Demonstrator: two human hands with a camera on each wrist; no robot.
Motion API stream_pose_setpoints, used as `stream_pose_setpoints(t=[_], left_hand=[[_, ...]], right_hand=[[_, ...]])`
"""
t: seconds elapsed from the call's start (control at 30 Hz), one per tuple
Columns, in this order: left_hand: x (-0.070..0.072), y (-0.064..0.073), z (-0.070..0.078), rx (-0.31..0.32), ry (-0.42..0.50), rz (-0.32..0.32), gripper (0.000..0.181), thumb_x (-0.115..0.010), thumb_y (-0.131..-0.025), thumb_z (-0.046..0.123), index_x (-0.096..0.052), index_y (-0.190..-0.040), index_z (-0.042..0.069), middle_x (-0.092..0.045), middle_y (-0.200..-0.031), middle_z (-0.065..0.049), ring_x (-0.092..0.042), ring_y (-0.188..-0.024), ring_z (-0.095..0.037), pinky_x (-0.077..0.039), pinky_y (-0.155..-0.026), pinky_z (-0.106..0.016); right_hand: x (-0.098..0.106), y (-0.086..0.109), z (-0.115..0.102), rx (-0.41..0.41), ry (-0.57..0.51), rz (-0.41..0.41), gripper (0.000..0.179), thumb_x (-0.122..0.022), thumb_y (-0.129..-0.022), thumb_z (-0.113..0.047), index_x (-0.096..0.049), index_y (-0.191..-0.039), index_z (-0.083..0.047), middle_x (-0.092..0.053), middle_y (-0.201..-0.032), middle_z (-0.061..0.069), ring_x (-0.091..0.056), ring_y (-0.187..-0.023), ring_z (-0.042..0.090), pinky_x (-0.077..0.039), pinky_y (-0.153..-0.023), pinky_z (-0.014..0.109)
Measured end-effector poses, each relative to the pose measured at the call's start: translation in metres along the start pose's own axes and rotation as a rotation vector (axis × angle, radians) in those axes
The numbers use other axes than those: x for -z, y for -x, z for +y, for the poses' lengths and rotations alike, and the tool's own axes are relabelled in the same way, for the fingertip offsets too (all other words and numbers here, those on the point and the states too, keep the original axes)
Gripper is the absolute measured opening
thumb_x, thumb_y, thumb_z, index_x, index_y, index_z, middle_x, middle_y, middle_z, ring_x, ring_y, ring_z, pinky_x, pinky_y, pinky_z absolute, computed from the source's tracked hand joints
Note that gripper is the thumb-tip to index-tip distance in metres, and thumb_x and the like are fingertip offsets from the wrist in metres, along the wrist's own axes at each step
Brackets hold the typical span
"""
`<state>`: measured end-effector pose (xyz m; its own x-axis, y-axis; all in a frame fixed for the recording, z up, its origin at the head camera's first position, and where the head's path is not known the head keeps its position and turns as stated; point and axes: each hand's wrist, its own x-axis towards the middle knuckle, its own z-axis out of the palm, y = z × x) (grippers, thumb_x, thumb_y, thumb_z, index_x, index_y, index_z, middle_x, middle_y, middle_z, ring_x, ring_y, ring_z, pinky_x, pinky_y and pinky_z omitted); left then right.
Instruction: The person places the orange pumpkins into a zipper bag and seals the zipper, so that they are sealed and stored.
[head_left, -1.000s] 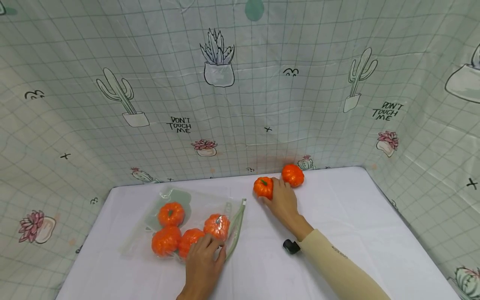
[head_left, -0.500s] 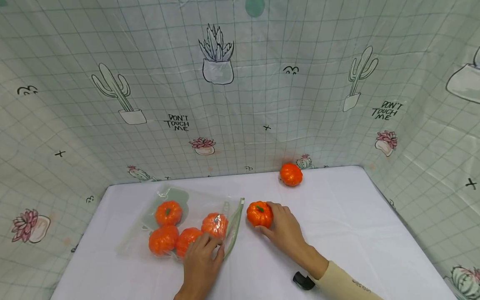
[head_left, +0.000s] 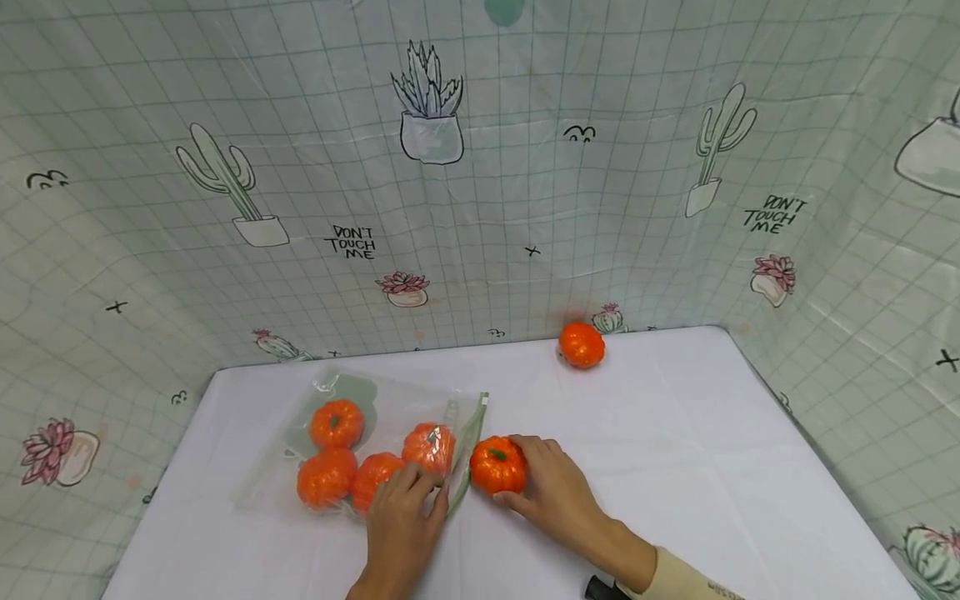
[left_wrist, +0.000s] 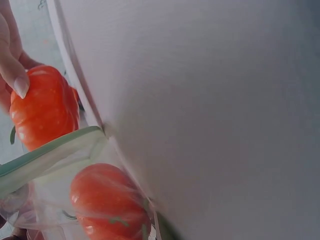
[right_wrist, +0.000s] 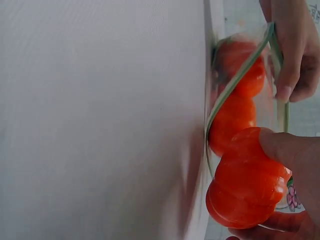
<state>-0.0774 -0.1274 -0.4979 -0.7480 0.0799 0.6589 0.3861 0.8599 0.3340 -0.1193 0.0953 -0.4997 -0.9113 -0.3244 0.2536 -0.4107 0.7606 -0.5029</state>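
Note:
My right hand (head_left: 558, 500) grips a small orange pumpkin (head_left: 497, 465) with a green stem, thumb on the near side and fingers behind. That pumpkin is right beside the green zip edge (head_left: 472, 425) of a clear plastic bag (head_left: 401, 398). In the right wrist view the bag's mouth gapes, with the held pumpkin (right_wrist: 245, 185) in front of it. My left hand (head_left: 405, 521) pinches the bag's rim between thumb and fingers. Several orange pumpkins (head_left: 337, 425) lie inside the bag, one (head_left: 375, 479) partly behind my left fingers.
Another orange pumpkin (head_left: 582, 345) stands at the back edge of the white table (head_left: 675, 433). A patterned grid cloth (head_left: 510, 192) hangs behind and at both sides. A black object (head_left: 603, 588) shows at my right wrist.
My right hand has brought its pumpkin from the back of the table, toward me and left, to the bag's mouth. My left hand has stayed on the bag.

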Motion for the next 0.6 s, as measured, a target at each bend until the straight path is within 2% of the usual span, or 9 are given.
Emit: stream_pose_setpoints(t=[0.2,0.47,0.6], left_hand=[[-0.001,0.0,0.0,-0.005,0.009,-0.001,0.025,-0.092,-0.071,0.004,-0.072,-0.079,0.015,-0.056,-0.079,0.007,-0.056,-0.068,-0.012,-0.042,-0.06,-0.028],[0.002,0.0,0.002,0.022,0.018,-0.039,0.022,-0.091,-0.071,0.003,-0.076,-0.083,0.014,-0.058,-0.081,0.007,-0.056,-0.069,-0.012,-0.043,-0.061,-0.028],[0.002,0.0,0.001,0.011,0.016,-0.035,0.022,-0.091,-0.072,0.004,-0.075,-0.082,0.013,-0.058,-0.081,0.006,-0.058,-0.07,-0.013,-0.044,-0.061,-0.029]], right_hand=[[-0.004,0.001,-0.007,0.032,-0.006,-0.01,0.074,-0.098,-0.073,-0.03,-0.062,-0.133,-0.004,-0.069,-0.122,0.005,-0.063,-0.107,0.022,-0.056,-0.094,0.043],[-0.01,-0.001,-0.015,0.081,-0.008,-0.037,0.073,-0.097,-0.075,-0.033,-0.062,-0.133,-0.005,-0.069,-0.122,0.005,-0.063,-0.107,0.022,-0.056,-0.095,0.042],[-0.013,-0.003,-0.019,0.092,-0.007,-0.048,0.073,-0.095,-0.076,-0.036,-0.061,-0.133,-0.005,-0.069,-0.123,0.006,-0.063,-0.107,0.022,-0.056,-0.094,0.041]])
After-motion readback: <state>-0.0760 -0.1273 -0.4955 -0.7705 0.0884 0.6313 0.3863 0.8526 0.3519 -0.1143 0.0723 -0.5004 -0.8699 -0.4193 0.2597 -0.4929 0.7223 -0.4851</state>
